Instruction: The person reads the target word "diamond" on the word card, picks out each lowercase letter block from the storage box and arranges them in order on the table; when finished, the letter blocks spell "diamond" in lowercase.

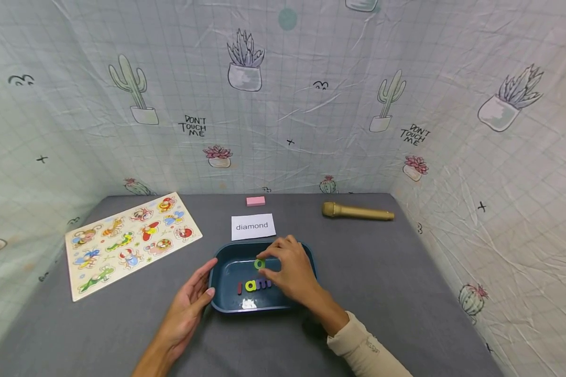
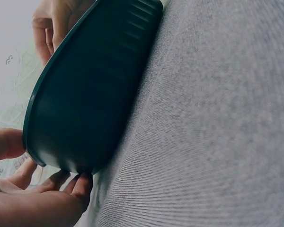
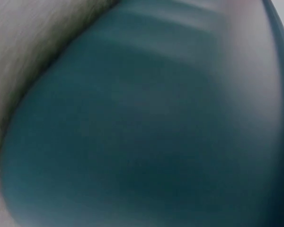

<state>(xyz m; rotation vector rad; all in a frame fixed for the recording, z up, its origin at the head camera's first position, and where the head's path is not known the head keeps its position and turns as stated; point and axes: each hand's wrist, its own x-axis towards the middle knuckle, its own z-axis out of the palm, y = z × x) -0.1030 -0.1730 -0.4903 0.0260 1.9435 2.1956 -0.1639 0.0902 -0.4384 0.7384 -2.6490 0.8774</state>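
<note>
A cream sleeve (image 1: 368, 345) is nearest; beyond it, the right hand (image 1: 290, 267) pinches a green ring-shaped letter (image 1: 256, 265) over the blue tray (image 1: 231, 272). The left hand (image 1: 187, 309) grips the tray's left end. A yellow letter (image 1: 247, 286) lies inside.

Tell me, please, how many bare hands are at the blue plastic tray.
2: the left hand touches the tray's left side; the right hand, over it, pinches a green ring-shaped piece.
</note>
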